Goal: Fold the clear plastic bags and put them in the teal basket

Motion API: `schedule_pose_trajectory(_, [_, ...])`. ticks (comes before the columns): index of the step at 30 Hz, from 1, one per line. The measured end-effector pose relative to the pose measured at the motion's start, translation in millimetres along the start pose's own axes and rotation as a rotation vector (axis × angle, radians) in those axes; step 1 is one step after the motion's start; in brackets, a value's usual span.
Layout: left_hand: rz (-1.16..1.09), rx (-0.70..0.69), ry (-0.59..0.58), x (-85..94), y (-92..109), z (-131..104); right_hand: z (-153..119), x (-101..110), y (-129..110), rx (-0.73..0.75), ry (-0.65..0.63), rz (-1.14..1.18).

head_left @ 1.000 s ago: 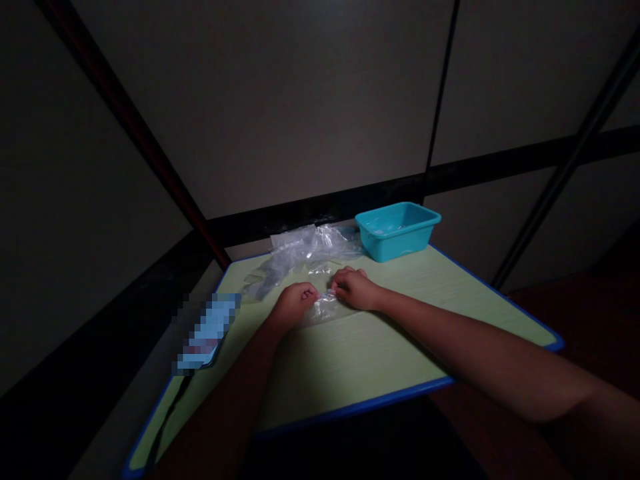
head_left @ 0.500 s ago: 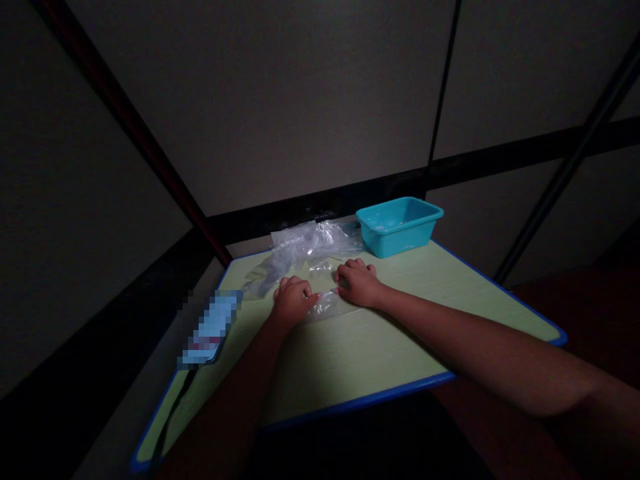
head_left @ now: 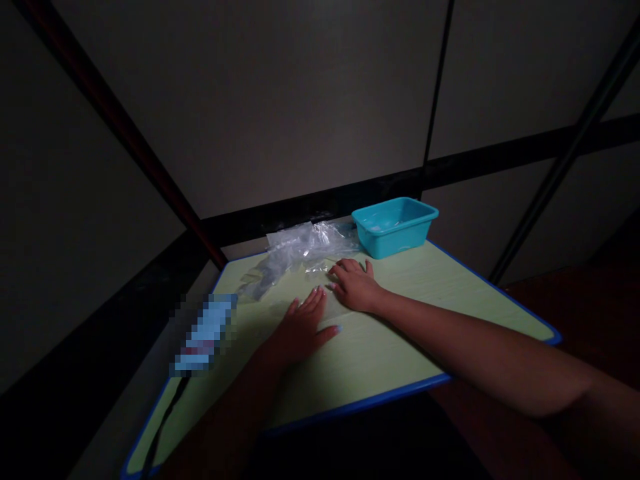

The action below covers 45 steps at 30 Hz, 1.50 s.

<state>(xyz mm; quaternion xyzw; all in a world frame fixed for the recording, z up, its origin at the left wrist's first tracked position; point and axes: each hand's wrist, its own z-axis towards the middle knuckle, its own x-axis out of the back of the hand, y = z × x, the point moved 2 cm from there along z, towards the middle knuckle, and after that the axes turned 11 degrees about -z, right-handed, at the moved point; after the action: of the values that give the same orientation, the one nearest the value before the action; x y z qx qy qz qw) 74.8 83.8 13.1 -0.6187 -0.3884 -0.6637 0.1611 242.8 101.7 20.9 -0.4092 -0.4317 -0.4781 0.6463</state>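
Note:
My left hand (head_left: 305, 328) lies flat with its fingers stretched out and its thumb apart, pressing on a clear plastic bag (head_left: 336, 308) on the table. Much of that bag is hidden beneath my hands. Close by on the right, my right hand (head_left: 354, 283) rests on the bag's far right part, palm down, fingers spread and slightly bent. Just beyond my fingertips is a heap of crumpled clear plastic bags (head_left: 303, 245), shiny and partly overlapping.
A turquoise plastic basin (head_left: 395, 233) stands at the table's back right, with something clear inside. At the left edge lies a blurred-out blue flat object (head_left: 205, 333) with a black strap (head_left: 165, 420). The pale green table (head_left: 380, 367) has a blue rim and meets a panelled wall.
My left hand has opened from a pinch on the bag and moved nearer to me, now flat. My right hand's fingers have loosened and spread. The view has shifted slightly.

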Motion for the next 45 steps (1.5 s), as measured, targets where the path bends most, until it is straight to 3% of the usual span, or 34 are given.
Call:
schedule_pose_trajectory(4, [0.023,0.016,0.025,4.0,-1,1,-9,11,-7,0.149,-0.017,0.044])
schedule_pose_trajectory(8, [0.095,0.153,0.128,13.8,-8,-4,-20,14,-16,0.336,-0.123,0.053])
schedule_pose_trajectory(13, [0.075,0.222,0.016,9.3,-18,-8,-25,6,-22,0.437,-0.249,0.071])
schedule_pose_trajectory(20, [-0.006,0.265,-0.036,6.2,-27,-8,-28,-2,-11,0.425,-0.316,0.107])
schedule_pose_trajectory(27, [-0.059,0.376,0.02,12.2,-24,-10,-33,-1,0,0.347,-0.411,0.062])
schedule_pose_trajectory(34, [-0.023,0.54,0.106,9.1,-39,-10,-33,-6,3,0.335,-0.363,0.083])
schedule_pose_trajectory(36, [0.016,0.53,0.155,11.9,-37,-10,-33,-7,3,0.326,-0.363,0.086])
schedule_pose_trajectory(39, [0.05,0.368,0.168,14.9,-26,-10,-32,-6,1,0.302,-0.354,0.092])
schedule_pose_trajectory(42, [0.028,0.207,0.057,12.5,-18,-10,-32,-3,-1,0.293,-0.367,0.082])
schedule_pose_trajectory(45, [0.035,0.224,-0.016,8.8,-20,-11,-32,3,-4,0.31,-0.446,0.031])
